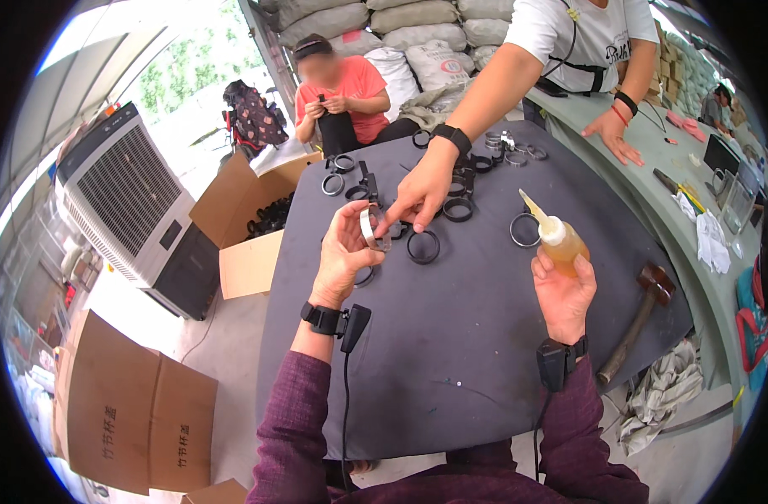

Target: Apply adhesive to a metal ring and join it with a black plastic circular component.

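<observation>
My left hand is raised over the left part of the dark grey table. Between its thumb and fingers it grips a shiny silver ring. Another person's hand reaches in from the far side, a finger at or very near this ring. Wrapped around a squeeze bottle of amber liquid, my right hand holds it tilted, the tapered nozzle pointing up and left. A thin ring lies on the table left of the bottle. Near the other person's hand rests a black ring.
Several black and silver rings lie toward the table's far side. A mallet lies at the right edge. Left stand an open carton of black parts and an air cooler. A seated person works beyond; a green counter runs along the right.
</observation>
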### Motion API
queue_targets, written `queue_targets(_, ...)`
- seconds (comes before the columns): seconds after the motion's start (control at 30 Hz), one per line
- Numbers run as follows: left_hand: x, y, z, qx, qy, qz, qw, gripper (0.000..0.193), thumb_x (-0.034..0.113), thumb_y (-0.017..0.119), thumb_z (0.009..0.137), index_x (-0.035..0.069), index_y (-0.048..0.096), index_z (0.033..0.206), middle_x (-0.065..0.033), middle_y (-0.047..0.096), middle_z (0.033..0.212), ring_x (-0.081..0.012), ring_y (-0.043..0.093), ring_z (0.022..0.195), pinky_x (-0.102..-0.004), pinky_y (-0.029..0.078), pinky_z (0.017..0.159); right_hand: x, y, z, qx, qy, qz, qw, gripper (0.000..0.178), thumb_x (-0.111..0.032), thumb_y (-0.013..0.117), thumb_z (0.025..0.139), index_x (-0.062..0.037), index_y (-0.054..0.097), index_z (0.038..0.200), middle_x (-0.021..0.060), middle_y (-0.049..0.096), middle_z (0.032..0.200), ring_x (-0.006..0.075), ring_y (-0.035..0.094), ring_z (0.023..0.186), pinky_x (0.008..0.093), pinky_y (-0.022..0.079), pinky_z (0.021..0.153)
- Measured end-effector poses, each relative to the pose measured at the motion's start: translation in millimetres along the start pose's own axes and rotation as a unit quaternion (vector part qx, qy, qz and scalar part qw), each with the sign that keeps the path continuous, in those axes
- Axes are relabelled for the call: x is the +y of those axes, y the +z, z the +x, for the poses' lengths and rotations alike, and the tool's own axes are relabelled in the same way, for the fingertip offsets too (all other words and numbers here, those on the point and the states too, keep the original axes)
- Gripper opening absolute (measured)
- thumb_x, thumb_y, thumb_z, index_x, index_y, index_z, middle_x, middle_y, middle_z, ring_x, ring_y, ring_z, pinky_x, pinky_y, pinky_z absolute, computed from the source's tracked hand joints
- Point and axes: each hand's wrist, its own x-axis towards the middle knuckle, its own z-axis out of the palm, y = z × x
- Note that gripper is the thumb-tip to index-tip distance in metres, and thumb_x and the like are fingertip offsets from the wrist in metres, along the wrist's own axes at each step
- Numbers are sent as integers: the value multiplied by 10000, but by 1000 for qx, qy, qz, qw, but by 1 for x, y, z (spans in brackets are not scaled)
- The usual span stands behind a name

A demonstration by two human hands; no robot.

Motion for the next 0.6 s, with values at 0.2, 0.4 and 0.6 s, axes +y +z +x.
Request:
queue_targets(0.2, -2, 0, -1, 0, 2, 16, 1000, 759, -165, 575, 554, 82, 461, 1262, -51, 477, 1257, -194, 469, 1136, -340, 471, 888, 0, -3, 1, -16, 8, 5, 1000, 393, -239, 629, 810, -58, 548, 1149, 69, 601, 1059, 181, 490, 764, 323, 396, 673)
queue_targets(0.4, 0, 1, -1, -2, -5, 29, 1000, 760, -159, 582, 543, 77, 465, 1256, -52, 476, 1266, -189, 473, 1120, -331, 467, 875, 0, -6, 2, -8, 10, 5, 1000, 379, -226, 636, 803, -75, 549, 1139, 76, 605, 1076, 184, 503, 760, 323, 401, 670)
queue_targets(0.6, 0, 1, -1, 5, -14, 20, 1000, 754, -144, 631, 558, 60, 448, 1260, -34, 502, 1203, -146, 512, 1058, -287, 476, 826, 0, 2, 1, 1, 8, -12, 1000, 471, -243, 659, 780, -41, 532, 1186, 76, 593, 1066, 171, 491, 741, 303, 389, 641)
